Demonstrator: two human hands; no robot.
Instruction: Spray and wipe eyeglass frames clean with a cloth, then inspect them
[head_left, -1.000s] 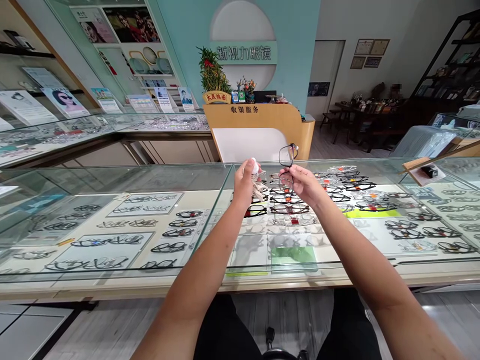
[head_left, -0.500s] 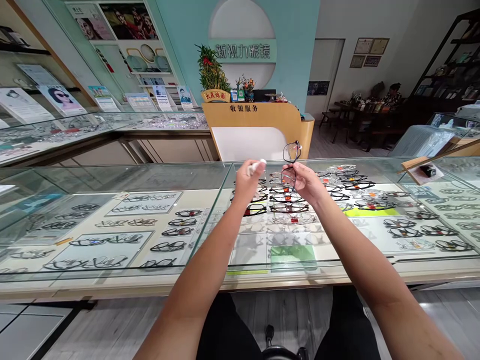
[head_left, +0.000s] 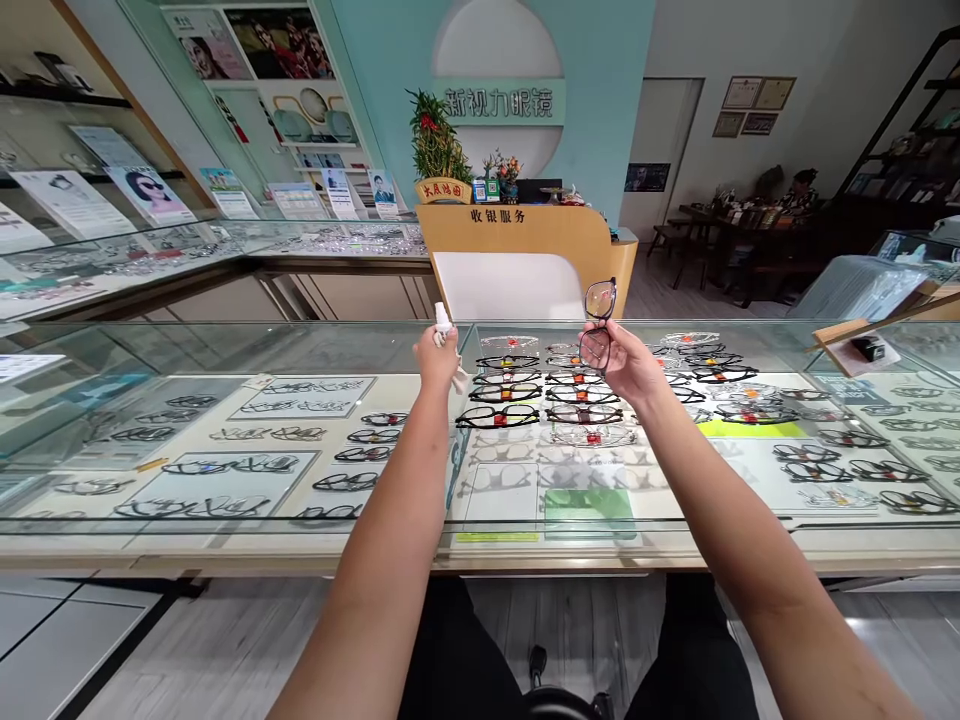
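Note:
Dark-framed eyeglasses [head_left: 595,348] are held up on end in my right hand [head_left: 628,365], pinched near the bridge, one lens above the other. My left hand [head_left: 435,360] is closed around a small white spray bottle [head_left: 441,318], its nozzle end pointing up. A pale cloth [head_left: 459,379] hangs out beside that hand's fingers. Both hands are above the glass counter, well apart. Below and between them, rows of eyeglass frames [head_left: 499,415] with small red tags lie on the counter.
The glass display counter [head_left: 480,525] runs across in front of me, with more glasses [head_left: 349,481] inside on the left. A wooden stand [head_left: 851,345] is on the right. Behind are a cashier desk [head_left: 517,235] and, at back right, a person [head_left: 801,190] by a table.
My left hand has moved left, away from the glasses, and the spray bottle now points up instead of toward them. My right hand still holds the glasses up. The view has shifted slightly left.

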